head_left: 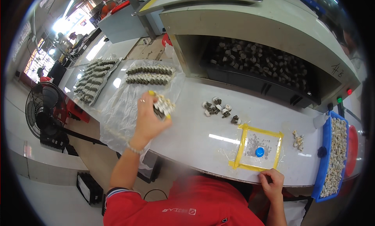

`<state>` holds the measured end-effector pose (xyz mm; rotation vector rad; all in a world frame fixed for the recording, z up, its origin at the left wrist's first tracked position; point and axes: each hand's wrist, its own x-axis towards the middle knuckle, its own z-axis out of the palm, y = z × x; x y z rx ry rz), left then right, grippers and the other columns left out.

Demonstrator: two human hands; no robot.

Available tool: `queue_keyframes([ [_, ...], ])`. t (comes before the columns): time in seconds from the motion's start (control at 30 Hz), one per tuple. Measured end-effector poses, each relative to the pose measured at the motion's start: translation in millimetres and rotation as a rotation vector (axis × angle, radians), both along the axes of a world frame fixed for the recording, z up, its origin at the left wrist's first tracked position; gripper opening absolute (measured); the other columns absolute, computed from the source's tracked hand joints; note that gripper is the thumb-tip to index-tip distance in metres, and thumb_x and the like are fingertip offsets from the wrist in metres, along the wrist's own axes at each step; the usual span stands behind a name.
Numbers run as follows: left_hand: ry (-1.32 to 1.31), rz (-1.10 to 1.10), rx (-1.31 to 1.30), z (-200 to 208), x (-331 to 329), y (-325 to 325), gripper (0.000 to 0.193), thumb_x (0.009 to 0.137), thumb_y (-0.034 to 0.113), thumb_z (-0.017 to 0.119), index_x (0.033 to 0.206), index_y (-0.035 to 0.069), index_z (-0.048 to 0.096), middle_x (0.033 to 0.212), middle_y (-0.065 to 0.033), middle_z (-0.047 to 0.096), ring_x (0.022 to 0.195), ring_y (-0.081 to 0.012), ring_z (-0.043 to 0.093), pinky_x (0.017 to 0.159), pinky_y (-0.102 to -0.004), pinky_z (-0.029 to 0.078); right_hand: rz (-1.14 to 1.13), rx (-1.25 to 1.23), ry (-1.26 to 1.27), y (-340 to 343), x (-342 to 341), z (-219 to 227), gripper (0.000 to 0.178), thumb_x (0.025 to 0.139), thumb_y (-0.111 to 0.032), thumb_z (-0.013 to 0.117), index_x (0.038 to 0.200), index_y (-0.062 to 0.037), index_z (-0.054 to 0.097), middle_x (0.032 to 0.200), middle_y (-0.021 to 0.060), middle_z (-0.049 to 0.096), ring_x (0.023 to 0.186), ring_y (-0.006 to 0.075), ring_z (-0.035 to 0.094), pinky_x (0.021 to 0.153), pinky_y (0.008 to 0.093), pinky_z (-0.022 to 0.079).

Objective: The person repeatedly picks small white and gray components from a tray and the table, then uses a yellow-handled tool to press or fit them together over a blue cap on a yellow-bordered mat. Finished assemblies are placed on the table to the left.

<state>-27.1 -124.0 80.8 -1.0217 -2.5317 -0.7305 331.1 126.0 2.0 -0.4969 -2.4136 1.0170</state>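
Note:
My left hand [149,118], with yellow covers on fingertips, is closed around a short row of small white-and-dark parts [165,105]. It is held above the edge of a clear plastic sheet [117,109]. Just beyond it, two neat rows of similar parts [150,75] lie on that sheet. My right hand [272,182] is at the table's front edge with its fingers curled in; whether anything is between them is hidden. Beside it is a square framed in yellow tape [244,150], with a blue cap [259,152] inside.
Loose white-and-dark parts [217,107] and small cream pieces [298,140] lie on the table. A blue tray [320,183] of cream pieces stands right. A black bin [250,83] of parts sits inside the grey machine [250,19]. More rows [95,78] and a fan [45,111] are left.

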Motion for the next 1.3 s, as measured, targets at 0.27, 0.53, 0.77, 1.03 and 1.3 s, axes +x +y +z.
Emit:
queue_keyframes([
  [0.27,-0.109,0.358,-0.127,-25,-87,11,0.054,0.059,0.024,0.072,0.101,-0.001,0.049,0.111,-0.0184,0.046,0.104,-0.0374,0.043,0.089,-0.0468,0.04,-0.003,0.015,0.058,0,0,-2,0.008,0.072,-0.003,0.07,0.074,-0.0026,0.063,0.065,0.008,0.059,0.055,0.0205,0.056,0.051,0.0297,0.042],
  [0.53,-0.122,0.418,-0.137,-37,-83,19,0.055,0.061,0.028,0.071,0.103,-0.001,0.052,0.115,-0.0201,0.045,0.107,-0.0401,0.044,0.088,-0.0501,0.041,0.001,-0.009,0.058,1,1,-1,0.008,0.071,-0.002,0.07,0.074,-0.0035,0.063,0.064,0.0072,0.059,0.053,0.0191,0.054,0.05,0.0291,0.041],
  [0.77,-0.121,0.404,-0.164,-42,-80,15,0.057,0.061,0.029,0.072,0.107,0.002,0.053,0.116,-0.0166,0.046,0.108,-0.037,0.046,0.088,-0.0499,0.041,-0.012,-0.056,-0.041,1,2,4,0.006,0.072,-0.005,0.069,0.074,-0.0058,0.064,0.07,0.0096,0.063,0.06,0.0263,0.06,0.055,0.0337,0.046],
  [1.03,-0.11,0.403,-0.114,-44,-77,9,0.065,0.062,0.032,0.075,0.113,0.001,0.049,0.125,-0.0191,0.044,0.116,-0.0384,0.044,0.094,-0.0482,0.038,-0.015,-0.053,-0.042,1,1,4,0.006,0.072,-0.005,0.069,0.074,-0.006,0.063,0.07,0.0093,0.063,0.06,0.0262,0.06,0.055,0.0334,0.046],
  [1.3,-0.103,-0.102,-0.053,-15,21,19,0.059,0.072,0.017,0.072,0.123,0.001,0.047,0.137,-0.0263,0.038,0.128,-0.0419,0.035,0.105,-0.0453,0.032,-0.012,-0.016,0.024,-1,-4,3,0.007,0.071,-0.002,0.07,0.074,-0.0034,0.064,0.065,0.0073,0.06,0.054,0.0195,0.056,0.05,0.029,0.042],
])
